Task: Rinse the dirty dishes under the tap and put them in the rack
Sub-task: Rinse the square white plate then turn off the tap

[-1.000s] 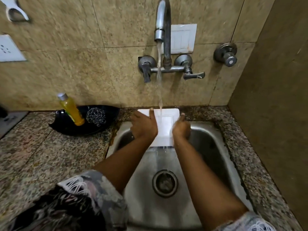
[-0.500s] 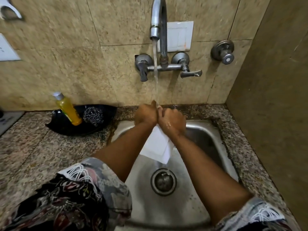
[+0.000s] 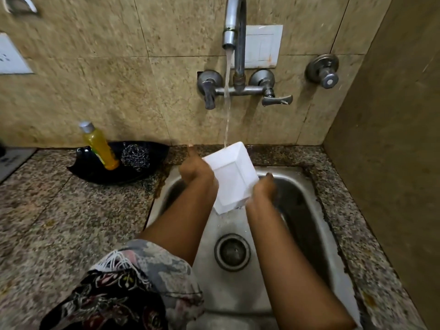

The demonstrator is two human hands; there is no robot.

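Together, left hand (image 3: 196, 171) and right hand (image 3: 263, 188) grip the white square plate (image 3: 232, 177) — tilted under the tap (image 3: 234, 27) stream.

Speckled granite counter (image 3: 59, 217) carries a black dish (image 3: 95, 171), seemingly chipped.

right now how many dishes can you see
2: a white plate held by both hands under the tap, and a black dish on the counter at left. No rack in view.

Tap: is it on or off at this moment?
On. A stream of water falls from the tap spout onto the top edge of the white square dish, and water drips off the dish's low corner into the sink.
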